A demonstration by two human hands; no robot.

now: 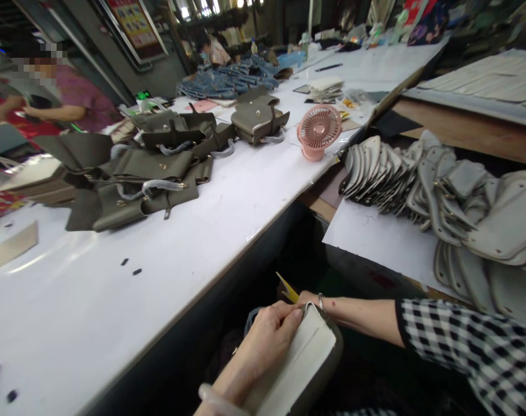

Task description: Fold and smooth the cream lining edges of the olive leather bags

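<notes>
An olive-grey bag part (339, 346) with a pale inner face slants below the table edge, close to my body. My left hand (274, 329) is closed on its near left edge, thumb on top and fingers curled over. At the far corner of the bag part is my right hand (307, 298), a metal bangle at its wrist. Its fingers are mostly hidden behind the bag part. A pointed yellow piece (288, 289) sticks up just beyond both hands; what it belongs to is hidden.
Several olive-grey bags (154, 167) lie on the white table (193, 248). A pink fan (319, 127) stands near its right edge. Stacked pale grey panels (384, 173) fill the right side. Small black pieces (137, 271) lie at left. A person (81, 95) is beyond the table.
</notes>
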